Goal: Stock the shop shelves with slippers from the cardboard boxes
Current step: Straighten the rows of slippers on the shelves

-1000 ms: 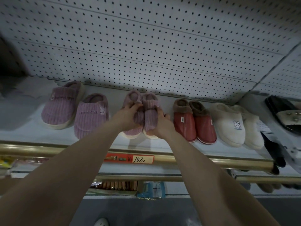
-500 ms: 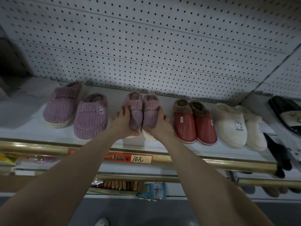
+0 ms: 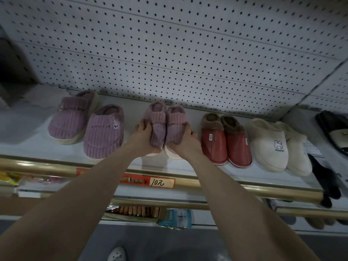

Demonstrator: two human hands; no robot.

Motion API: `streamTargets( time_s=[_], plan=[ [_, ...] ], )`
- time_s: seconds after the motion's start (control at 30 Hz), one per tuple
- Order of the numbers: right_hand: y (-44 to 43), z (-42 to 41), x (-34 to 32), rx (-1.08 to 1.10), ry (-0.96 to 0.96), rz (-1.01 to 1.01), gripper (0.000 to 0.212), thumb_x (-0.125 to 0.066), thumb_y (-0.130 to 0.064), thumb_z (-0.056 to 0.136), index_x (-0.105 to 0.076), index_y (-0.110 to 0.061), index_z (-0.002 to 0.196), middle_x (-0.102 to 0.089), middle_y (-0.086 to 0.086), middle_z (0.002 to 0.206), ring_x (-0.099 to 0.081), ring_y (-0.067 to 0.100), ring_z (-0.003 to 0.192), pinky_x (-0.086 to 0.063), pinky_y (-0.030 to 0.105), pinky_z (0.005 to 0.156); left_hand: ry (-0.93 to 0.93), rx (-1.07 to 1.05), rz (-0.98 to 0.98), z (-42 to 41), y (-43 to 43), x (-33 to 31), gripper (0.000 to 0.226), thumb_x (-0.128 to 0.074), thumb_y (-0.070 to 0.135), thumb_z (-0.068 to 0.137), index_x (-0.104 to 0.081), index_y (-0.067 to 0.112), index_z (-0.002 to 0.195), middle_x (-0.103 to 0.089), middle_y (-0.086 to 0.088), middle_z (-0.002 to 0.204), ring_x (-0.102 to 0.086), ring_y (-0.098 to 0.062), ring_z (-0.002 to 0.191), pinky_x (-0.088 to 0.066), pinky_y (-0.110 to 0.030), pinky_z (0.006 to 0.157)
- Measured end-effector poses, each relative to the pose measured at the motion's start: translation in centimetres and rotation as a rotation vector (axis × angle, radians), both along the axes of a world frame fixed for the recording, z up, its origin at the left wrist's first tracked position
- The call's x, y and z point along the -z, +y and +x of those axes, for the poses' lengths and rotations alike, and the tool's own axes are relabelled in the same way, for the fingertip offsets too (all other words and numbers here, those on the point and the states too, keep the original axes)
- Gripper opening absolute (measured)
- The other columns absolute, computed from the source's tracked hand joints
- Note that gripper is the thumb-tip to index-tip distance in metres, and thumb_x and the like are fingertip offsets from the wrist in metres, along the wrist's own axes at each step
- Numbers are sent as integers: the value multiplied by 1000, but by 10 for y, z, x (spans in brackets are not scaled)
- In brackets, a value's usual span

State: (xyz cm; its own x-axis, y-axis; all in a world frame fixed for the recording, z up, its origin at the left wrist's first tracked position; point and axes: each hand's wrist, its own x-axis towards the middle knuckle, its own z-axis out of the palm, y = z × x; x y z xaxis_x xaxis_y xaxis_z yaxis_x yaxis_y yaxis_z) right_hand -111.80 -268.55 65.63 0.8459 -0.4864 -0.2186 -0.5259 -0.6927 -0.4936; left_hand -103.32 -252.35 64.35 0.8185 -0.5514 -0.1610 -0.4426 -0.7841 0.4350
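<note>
In the head view, your left hand (image 3: 145,137) and right hand (image 3: 185,143) each wrap around the toe end of one of the pink corduroy slippers (image 3: 165,123), squeezing the pair together side by side. The pair sits on the white shelf (image 3: 28,132) just left of the red slippers (image 3: 226,140), heels toward the pegboard (image 3: 169,53). The purple corduroy pair (image 3: 86,125) lies farther left of the red slippers and the white bunny slippers (image 3: 273,146) lie just right of them.

You look to be at the placing step, squaring this pair into its slot. Next, line the toes up with the red slippers' toes, let go with both hands, and go back for more stock. No cardboard box is in view.
</note>
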Motion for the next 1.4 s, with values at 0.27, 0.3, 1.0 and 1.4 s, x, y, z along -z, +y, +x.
streamTargets(
  time_s=[0.27,0.3,1.0,1.4],
  plan=[
    [-2,-1,-2,-5,8,4,112,-71,-55,77,3,-23,155,-29,20,146,-47,44,126,-43,49,103,2,-18,-56,-7,3,-3,119,-80,45,68,-5,12,155,-3,-17,160,-14,-40,145,-31,-44,113],
    [0,-2,-3,1,-5,-15,108,-69,-55,79,1,-22,155,-30,20,146,-44,43,128,-42,48,103,-24,-15,-86,-10,4,-4,114,-80,42,69,-11,12,154,-8,-19,159,-19,-41,143,-33,-42,111],
    [183,40,-35,-251,-281,-99,82,-64,-41,90,-19,-23,156,-36,13,145,-42,33,130,-41,38,98,-411,-136,-65,69,195,-31,70,-39,50,81,-39,16,143,-37,-22,147,-33,-48,133,-36,-59,103],
    [237,56,-24,-22,76,-125,118,-58,-84,64,-3,-34,155,-32,14,149,-35,39,136,-33,51,112,-153,16,-41,127,235,-20,94,-64,48,76,-8,31,150,-6,-11,158,-16,-42,139,-37,-58,104]
  ],
)
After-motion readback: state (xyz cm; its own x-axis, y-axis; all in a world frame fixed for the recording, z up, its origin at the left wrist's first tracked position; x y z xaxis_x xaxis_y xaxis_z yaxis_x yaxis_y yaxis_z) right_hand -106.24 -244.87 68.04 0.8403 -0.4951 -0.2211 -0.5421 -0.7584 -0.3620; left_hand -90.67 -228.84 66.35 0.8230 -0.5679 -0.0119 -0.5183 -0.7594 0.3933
